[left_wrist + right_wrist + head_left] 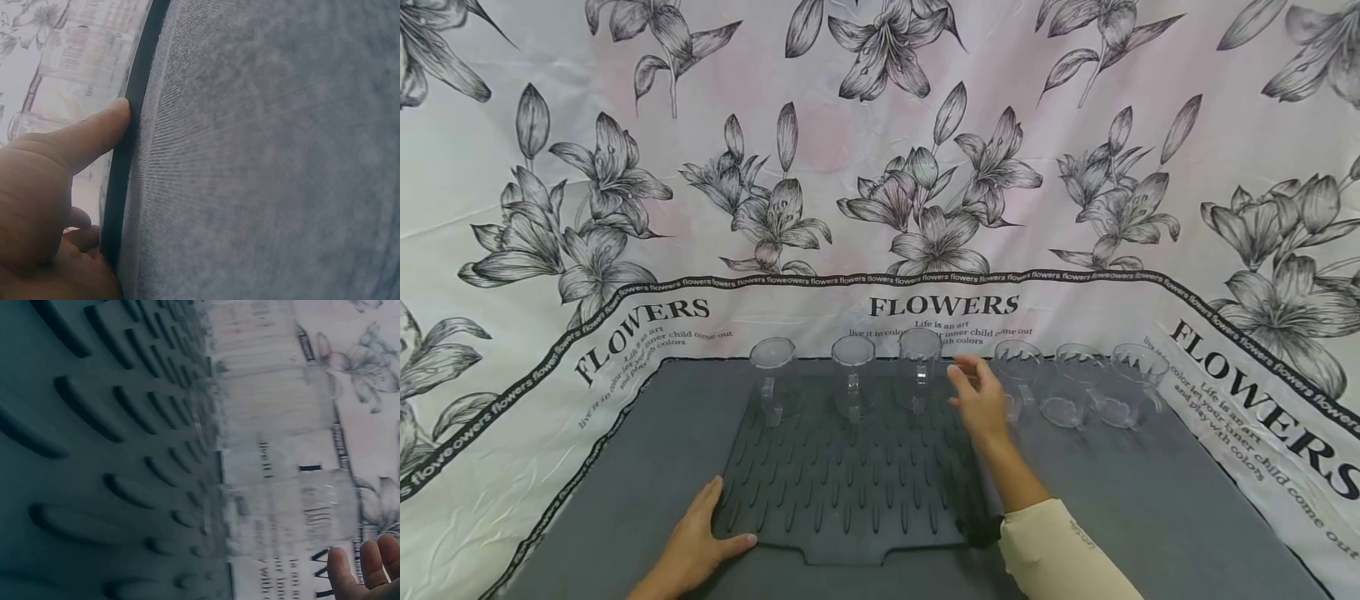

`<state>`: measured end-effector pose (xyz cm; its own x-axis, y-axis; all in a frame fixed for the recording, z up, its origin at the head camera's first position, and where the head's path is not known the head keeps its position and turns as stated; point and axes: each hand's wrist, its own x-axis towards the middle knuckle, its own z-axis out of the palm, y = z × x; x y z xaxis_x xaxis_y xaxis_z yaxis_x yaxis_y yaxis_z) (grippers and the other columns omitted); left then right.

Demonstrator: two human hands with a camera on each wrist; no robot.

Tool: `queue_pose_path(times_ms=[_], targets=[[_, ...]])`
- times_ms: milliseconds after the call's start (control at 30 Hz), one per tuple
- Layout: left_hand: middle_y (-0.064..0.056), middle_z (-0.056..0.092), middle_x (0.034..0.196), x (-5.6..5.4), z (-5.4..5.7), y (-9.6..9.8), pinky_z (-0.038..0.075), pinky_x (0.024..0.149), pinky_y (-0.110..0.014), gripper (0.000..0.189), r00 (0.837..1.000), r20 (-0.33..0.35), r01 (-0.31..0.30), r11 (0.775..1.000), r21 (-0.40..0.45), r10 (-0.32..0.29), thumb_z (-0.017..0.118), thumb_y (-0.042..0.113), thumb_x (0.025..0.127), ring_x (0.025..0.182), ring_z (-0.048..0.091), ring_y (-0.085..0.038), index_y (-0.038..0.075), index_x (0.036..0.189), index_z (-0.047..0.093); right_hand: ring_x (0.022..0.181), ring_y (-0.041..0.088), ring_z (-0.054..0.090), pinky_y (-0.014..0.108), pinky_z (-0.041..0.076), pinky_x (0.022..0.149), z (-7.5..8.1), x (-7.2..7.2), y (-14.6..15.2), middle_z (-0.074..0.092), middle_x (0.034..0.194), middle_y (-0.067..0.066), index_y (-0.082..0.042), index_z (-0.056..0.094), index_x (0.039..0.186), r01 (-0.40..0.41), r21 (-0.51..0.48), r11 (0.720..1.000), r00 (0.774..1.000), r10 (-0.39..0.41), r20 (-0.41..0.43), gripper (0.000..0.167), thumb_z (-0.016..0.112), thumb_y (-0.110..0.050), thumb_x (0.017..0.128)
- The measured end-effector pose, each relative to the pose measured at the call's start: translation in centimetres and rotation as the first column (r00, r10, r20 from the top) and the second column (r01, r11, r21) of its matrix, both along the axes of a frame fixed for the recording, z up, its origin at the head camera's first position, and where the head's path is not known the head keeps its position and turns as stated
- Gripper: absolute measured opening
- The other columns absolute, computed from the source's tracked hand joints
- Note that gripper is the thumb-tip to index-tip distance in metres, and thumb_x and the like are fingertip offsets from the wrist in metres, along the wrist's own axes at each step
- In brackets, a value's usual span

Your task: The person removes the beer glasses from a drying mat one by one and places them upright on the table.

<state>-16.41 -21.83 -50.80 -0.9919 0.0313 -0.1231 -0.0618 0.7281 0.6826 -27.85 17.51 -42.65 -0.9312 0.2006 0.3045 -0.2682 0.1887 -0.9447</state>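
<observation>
A dark ridged drying mat (pixel 842 500) lies on the table, with three clear glass mugs in a row along its far side: a left one (pixel 772 358), a middle one (pixel 853 358) and a right one (pixel 919 350). My left hand (pixel 688 537) touches the mat's near left corner, thumb on the front edge and fingers along the side. In the left wrist view the thumb (pixel 100 131) lies straight against the mat's dark rim. My right hand (pixel 983 408) is just right of the right mug, fingers loosely bent and holding nothing. Its fingertips (pixel 340 569) show beside that mug in the right wrist view.
Three more clear glass mugs stand on the grey table (pixel 1150 508) to the right: one (pixel 1018 358) partly behind my right hand, another (pixel 1067 408) beside it, and a third (pixel 1131 400) farthest right. A flower-printed cloth (pixel 820 192) hangs behind the table and along its sides.
</observation>
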Motion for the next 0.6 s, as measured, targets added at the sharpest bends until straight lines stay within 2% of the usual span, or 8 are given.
queue_pose_path(times_ms=[167,333,600], targets=[[-0.039,0.015,0.148,0.0,0.1,0.1,0.023,0.103,-0.065,0.118,1.000,-0.014,0.003,1.000,-0.013,-0.004,0.084,0.045,0.071,0.135,0.016,-0.054,-0.016,0.146,0.017,0.111,0.029,0.054,0.051,0.053,0.079,-1.7,-1.1,-0.9,0.055,0.121,0.015,-0.001,0.054,0.128,-0.030,-0.020,0.999,0.997,0.032,0.068,0.039,0.057,-0.027,0.098],[-0.038,0.016,0.149,0.1,0.0,0.1,0.024,0.103,-0.065,0.117,1.000,-0.021,0.005,1.000,-0.020,-0.006,0.084,0.046,0.071,0.135,0.016,-0.053,-0.016,0.146,0.017,0.110,0.027,0.054,0.049,0.054,0.077,-3.0,-1.8,-1.3,0.057,0.119,0.012,-0.004,0.057,0.126,-0.019,-0.019,1.000,0.992,0.021,0.122,0.039,0.059,-0.030,0.097],[-0.037,0.015,0.149,0.0,0.0,0.0,0.023,0.104,-0.064,0.117,1.000,-0.026,0.007,1.000,-0.012,-0.007,0.084,0.044,0.072,0.136,0.016,-0.052,-0.016,0.146,0.017,0.114,0.027,0.052,0.053,0.052,0.082,-4.0,-2.6,-2.1,0.056,0.121,0.013,-0.004,0.058,0.124,-0.048,-0.086,0.995,0.981,0.063,0.182,0.039,0.059,-0.031,0.097]])
